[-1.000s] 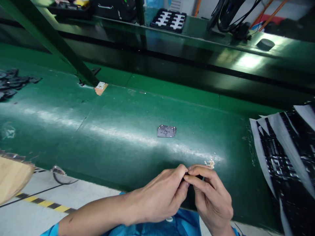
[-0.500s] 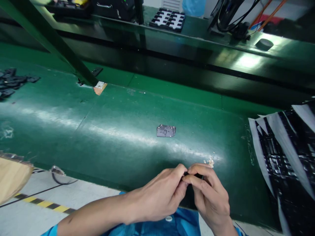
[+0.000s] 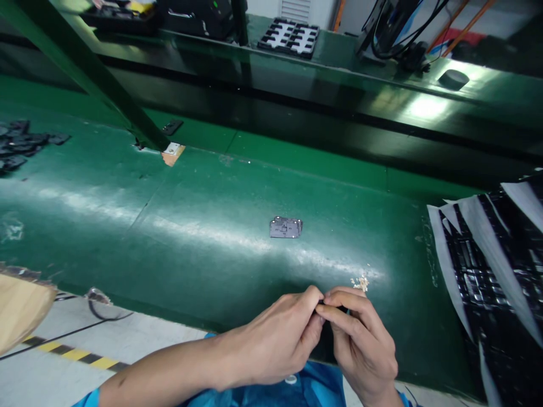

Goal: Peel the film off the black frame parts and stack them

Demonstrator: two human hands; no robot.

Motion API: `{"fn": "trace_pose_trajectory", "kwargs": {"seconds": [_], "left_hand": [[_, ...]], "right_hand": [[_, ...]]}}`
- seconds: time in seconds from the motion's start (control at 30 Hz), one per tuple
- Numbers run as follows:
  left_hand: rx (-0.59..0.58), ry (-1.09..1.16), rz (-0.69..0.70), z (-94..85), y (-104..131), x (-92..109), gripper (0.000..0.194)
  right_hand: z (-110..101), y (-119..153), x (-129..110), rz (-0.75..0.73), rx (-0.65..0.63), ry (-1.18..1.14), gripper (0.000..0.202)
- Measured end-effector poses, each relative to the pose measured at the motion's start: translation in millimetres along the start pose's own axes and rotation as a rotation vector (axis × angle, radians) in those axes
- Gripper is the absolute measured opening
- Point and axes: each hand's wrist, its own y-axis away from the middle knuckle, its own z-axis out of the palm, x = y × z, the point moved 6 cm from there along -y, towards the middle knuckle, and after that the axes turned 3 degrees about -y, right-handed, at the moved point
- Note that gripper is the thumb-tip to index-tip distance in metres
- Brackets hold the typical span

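My left hand [image 3: 275,339] and my right hand [image 3: 362,339] meet at the fingertips near the front edge of the green bench [image 3: 190,226]. Between them they pinch a small dark part [image 3: 323,306], mostly hidden by the fingers. A flat grey metal plate [image 3: 285,228] with cut-outs lies alone on the bench, a short way beyond my hands. A few pale crumbs [image 3: 360,281] sit just past my right fingertips.
A stack of black trays with white paper strips [image 3: 492,265] lies at the right. Several loose dark parts [image 3: 23,144] lie far left. A green diagonal strut [image 3: 89,73] lands on the bench. A black tray [image 3: 291,37] and cables [image 3: 394,28] sit on the rear shelf. Cardboard [image 3: 21,308] is at lower left.
Both hands stay pressed together on the small part, shifting only slightly downward in view. The grey plate has not moved.
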Motion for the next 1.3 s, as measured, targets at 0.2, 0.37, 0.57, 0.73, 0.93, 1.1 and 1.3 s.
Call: {"fn": "trace_pose_trajectory", "kwargs": {"seconds": [0.2, 0.37, 0.57, 0.73, 0.93, 1.1, 1.3], "left_hand": [[0.026, 0.012, 0.014, 0.1, 0, 0, 0.013], [0.028, -0.002, 0.022, -0.9, 0, 0, 0.013], [0.032, -0.029, 0.041, -2.4, -1, 0, 0.013], [0.008, -0.016, 0.018, -1.3, 0, -1, 0.012], [0.004, 0.004, 0.01, -1.1, 1, -2, 0.013], [-0.001, -0.028, 0.013, 1.7, 2, -5, 0.008], [0.004, -0.01, 0.03, 1.9, 2, -5, 0.01]], "right_hand": [[1, -4, -1, -0.009, -0.039, -0.003, 0.043], [1, -5, 1, -0.007, -0.053, 0.009, 0.041], [0, -1, 1, -0.03, 0.021, 0.005, 0.041], [1, 3, 1, -0.03, 0.006, 0.025, 0.042], [3, 1, 0, -0.056, -0.055, 0.031, 0.041], [2, 3, -1, -0.085, -0.071, 0.06, 0.036], [0, 6, 0, -0.07, -0.03, 0.021, 0.042]]}}
